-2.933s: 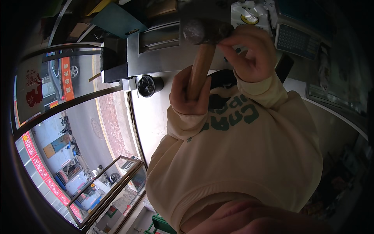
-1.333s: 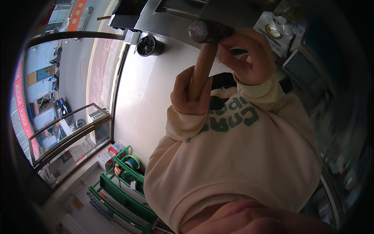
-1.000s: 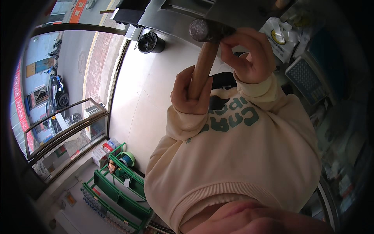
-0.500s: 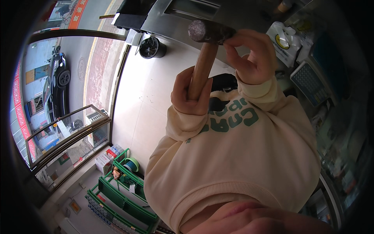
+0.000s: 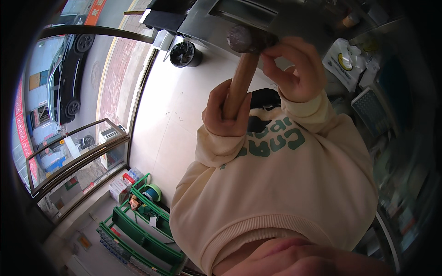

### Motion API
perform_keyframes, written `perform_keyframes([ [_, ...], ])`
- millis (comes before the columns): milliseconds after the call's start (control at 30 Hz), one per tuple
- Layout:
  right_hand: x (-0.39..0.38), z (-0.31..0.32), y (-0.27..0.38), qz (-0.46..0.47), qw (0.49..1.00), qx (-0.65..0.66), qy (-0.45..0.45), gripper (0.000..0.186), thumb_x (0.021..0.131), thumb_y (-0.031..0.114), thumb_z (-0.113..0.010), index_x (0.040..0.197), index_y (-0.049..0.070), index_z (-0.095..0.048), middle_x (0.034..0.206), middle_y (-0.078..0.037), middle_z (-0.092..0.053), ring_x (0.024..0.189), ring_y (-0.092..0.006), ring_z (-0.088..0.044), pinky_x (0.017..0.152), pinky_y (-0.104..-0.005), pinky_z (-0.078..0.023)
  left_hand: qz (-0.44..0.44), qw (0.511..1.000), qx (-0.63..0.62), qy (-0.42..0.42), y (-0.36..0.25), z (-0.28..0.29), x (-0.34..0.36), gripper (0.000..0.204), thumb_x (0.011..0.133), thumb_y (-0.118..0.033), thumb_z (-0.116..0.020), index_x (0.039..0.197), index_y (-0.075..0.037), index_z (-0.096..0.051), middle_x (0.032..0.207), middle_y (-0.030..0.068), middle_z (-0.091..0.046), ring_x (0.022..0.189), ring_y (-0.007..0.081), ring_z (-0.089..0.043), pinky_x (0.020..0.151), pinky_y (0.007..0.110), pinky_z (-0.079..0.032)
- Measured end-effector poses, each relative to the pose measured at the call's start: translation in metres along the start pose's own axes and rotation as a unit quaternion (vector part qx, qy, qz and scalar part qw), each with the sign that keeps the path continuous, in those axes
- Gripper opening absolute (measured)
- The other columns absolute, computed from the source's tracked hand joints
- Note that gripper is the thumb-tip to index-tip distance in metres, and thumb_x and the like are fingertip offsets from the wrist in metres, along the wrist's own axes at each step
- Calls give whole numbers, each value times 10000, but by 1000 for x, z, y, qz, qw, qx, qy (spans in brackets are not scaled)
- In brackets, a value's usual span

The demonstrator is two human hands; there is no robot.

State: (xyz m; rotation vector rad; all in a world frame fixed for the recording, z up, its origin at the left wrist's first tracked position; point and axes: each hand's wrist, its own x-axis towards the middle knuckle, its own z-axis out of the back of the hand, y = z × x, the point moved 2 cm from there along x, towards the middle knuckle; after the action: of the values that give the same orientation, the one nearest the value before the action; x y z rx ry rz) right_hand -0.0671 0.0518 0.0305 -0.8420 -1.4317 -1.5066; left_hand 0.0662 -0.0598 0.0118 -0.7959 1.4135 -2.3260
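Note:
A hammer (image 5: pixel 242 76) with a smooth brown wooden handle and a dark, worn metal head is held up in front of my chest. The head's round, greyish striking face points to the upper left. My left hand (image 5: pixel 224 110) is closed around the lower end of the handle. At the head's other end is my right hand (image 5: pixel 297 69), its thumb and forefinger pinched against the metal and the other fingers curled. My right fingers partly hide that end of the head.
Beyond the hammer are a dark metal counter (image 5: pixel 207 27) and a black bin (image 5: pixel 185 54) on the pale floor (image 5: pixel 161 110). A white plastic bag (image 5: pixel 343 64) and a grey keypad device (image 5: pixel 368 110) lie to the right. Green shelving (image 5: pixel 142 234) stands lower left, beside window frames (image 5: pixel 78 156).
The hammer has tipped slightly, so its striking face shows a little more to the front. Both hands keep their hold. The view has shifted a little, and a black car outside has moved upward in the picture.

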Motion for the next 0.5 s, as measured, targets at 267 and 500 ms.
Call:
perform_keyframes([
  [267, 4, -53, -5, -18, 999, 45, -2, 308, 641, -105, -759, 910, -17, -636, 858, -79, -585, 660, -157, -604, 557, -232, -504, 40, 999, 11, -16, 15, 33, 20, 363, 761, -12, -707, 1090, -8, -554, 882, 117, -674, 810, 166, -666, 728, 237, -496],
  [500, 4, -106, -7, -43, 997, 66, 20, 280, 655, -71, -756, 900, 19, -653, 861, -62, -598, 662, -150, -599, 581, -235, -486, 62, 997, -21, -48, 43, 72, 30, 364, 761, -8, -705, 1089, -1, -548, 881, 125, -674, 804, 152, -659, 723, 227, -490],
])
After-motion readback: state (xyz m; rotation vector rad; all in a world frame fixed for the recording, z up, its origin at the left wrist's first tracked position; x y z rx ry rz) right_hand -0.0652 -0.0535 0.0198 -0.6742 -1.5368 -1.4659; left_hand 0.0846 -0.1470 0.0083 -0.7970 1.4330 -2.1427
